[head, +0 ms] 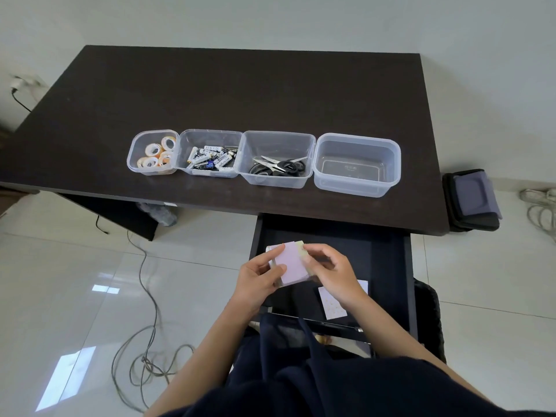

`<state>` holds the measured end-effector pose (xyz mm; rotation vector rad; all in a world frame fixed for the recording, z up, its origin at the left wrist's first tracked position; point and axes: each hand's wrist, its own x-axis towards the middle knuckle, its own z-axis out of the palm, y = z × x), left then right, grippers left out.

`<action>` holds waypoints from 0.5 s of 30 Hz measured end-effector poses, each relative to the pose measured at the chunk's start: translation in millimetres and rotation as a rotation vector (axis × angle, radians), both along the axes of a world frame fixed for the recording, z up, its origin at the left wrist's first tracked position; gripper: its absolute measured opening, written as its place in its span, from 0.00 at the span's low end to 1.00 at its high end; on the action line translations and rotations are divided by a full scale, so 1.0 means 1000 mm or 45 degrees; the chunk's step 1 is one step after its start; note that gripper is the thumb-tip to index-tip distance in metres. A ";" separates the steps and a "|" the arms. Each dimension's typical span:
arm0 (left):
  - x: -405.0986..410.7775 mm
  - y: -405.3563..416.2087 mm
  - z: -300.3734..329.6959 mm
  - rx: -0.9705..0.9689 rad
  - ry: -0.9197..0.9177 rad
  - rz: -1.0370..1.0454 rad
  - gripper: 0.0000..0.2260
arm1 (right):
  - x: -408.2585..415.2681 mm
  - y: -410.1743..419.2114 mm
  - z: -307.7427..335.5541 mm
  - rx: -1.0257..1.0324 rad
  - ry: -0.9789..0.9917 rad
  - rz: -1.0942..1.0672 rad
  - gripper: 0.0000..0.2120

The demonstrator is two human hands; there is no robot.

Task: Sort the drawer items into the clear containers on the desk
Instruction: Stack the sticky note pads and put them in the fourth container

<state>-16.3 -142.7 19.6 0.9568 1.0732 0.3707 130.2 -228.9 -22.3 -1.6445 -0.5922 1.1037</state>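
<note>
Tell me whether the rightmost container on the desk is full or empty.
Empty: the rightmost container shows only its bare clear bottom, while the other three hold tape rolls, batteries and scissors.

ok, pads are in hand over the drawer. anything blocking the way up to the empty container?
Nothing visible does. Both the left hand and right hand hold the sticky note pads above the open drawer. The empty container sits lidless at the row's right end, with bare desk between.
</note>
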 end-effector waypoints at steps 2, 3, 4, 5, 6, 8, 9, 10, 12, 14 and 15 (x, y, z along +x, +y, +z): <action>-0.003 -0.001 -0.003 0.020 0.056 -0.004 0.16 | 0.010 -0.010 -0.017 -0.047 -0.084 -0.085 0.07; -0.005 -0.001 -0.005 0.024 0.076 -0.007 0.16 | 0.017 -0.017 -0.029 -0.100 -0.147 -0.124 0.07; -0.007 -0.001 -0.006 0.024 0.090 -0.006 0.15 | 0.025 -0.025 -0.041 -0.170 -0.208 -0.149 0.07; -0.009 0.000 -0.007 0.022 0.098 -0.003 0.15 | 0.032 -0.034 -0.054 -0.261 -0.271 -0.157 0.09; -0.011 0.000 -0.008 0.019 0.103 0.003 0.15 | 0.039 -0.043 -0.066 -0.362 -0.343 -0.147 0.12; -0.016 0.000 -0.010 0.008 0.097 0.018 0.15 | 0.050 -0.058 -0.087 -0.569 -0.503 -0.068 0.19; -0.018 0.000 -0.012 0.005 0.095 0.018 0.16 | 0.053 -0.063 -0.094 -0.660 -0.562 -0.005 0.22; -0.020 0.000 -0.013 0.003 0.098 0.016 0.16 | 0.055 -0.066 -0.099 -0.735 -0.600 0.060 0.25; -0.023 0.000 -0.016 -0.002 0.117 0.015 0.15 | 0.054 -0.068 -0.106 -0.853 -0.688 0.181 0.28; -0.026 0.000 -0.016 -0.014 0.118 0.021 0.15 | 0.053 -0.066 -0.108 -0.943 -0.846 0.268 0.28; -0.027 0.000 -0.016 -0.017 0.114 0.019 0.15 | 0.053 -0.064 -0.109 -0.967 -0.895 0.284 0.28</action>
